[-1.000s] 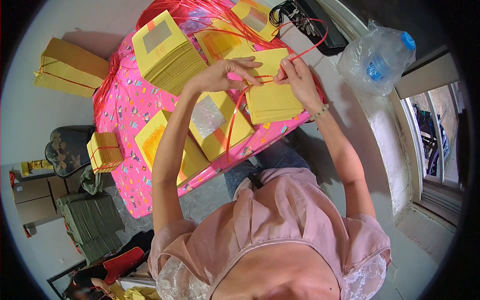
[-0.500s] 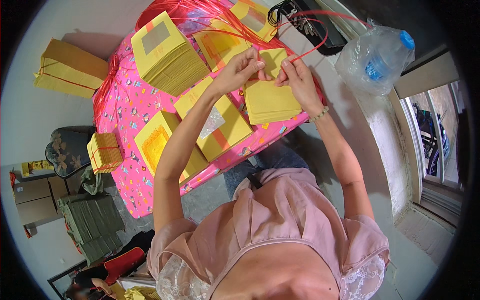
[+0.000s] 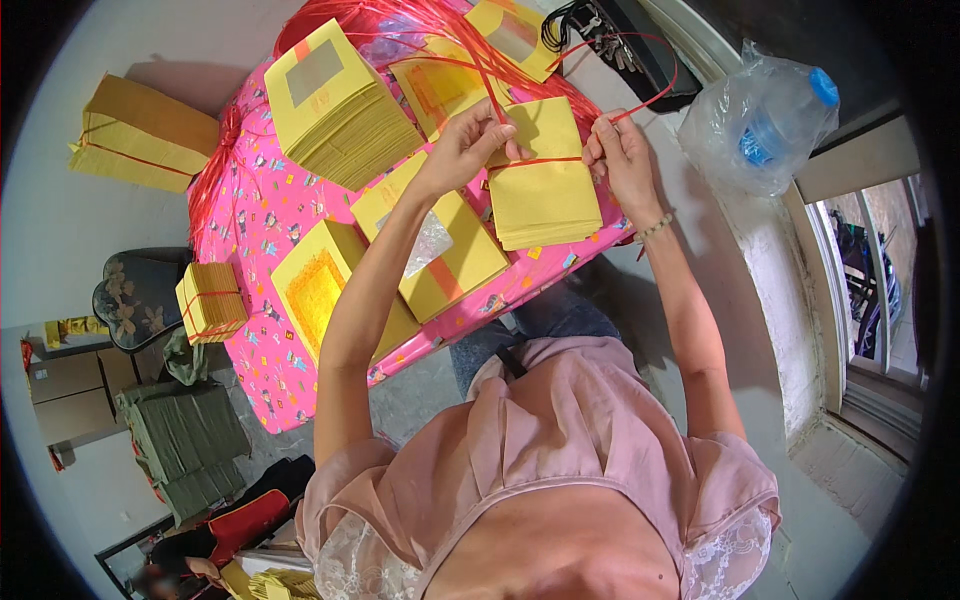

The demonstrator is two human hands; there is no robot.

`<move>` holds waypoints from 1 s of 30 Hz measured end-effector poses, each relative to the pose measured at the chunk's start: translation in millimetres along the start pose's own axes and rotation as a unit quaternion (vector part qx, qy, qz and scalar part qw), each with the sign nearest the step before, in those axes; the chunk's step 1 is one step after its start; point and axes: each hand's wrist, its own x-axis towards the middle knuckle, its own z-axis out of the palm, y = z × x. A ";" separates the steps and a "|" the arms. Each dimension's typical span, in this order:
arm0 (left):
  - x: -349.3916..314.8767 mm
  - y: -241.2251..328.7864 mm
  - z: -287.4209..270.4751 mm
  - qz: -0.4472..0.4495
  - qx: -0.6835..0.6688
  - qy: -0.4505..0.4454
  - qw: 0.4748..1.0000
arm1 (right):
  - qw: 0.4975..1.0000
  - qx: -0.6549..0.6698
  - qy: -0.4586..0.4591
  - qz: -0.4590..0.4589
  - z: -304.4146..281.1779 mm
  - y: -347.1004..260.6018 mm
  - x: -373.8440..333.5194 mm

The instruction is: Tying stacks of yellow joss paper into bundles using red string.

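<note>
A stack of yellow paper sheets (image 3: 545, 210) lies at the table's near right corner. Across its middle runs a thin red plastic ribbon (image 3: 545, 162). At the stack's left edge my left hand (image 3: 467, 148) is closed on the ribbon, which rises from its fingers toward the red bunch behind. My right hand (image 3: 622, 160), just off the stack's right edge, pinches the ribbon's other side; its free end loops up and back to the far right. Both hands are level with each other.
Left of my hands stand a tall yellow paper stack (image 3: 345, 110) and more yellow bundles (image 3: 455, 255) on the pink tablecloth (image 3: 260, 385). Red ribbons (image 3: 440, 30) lie at the back. A bagged plastic bottle (image 3: 765, 130) and black tray (image 3: 640, 60) are right. Another person (image 3: 235, 530) is lower left.
My hands have moved apart, my right hand to the right and my left slightly left. The ribbon between them now lies straight across the paper stack.
</note>
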 end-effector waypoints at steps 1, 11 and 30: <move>-0.4 0.9 0.3 0.001 0.002 0.002 1.000 | 0.999 -0.037 0.001 -0.007 1.9 -2.5 -0.6; -9.1 8.2 -2.5 -0.032 0.056 0.027 0.998 | 0.998 0.061 0.014 -0.014 27.0 -17.9 8.9; 3.5 5.2 -0.5 -0.006 0.241 0.061 0.969 | 0.999 0.024 0.020 -0.020 27.6 -12.0 15.1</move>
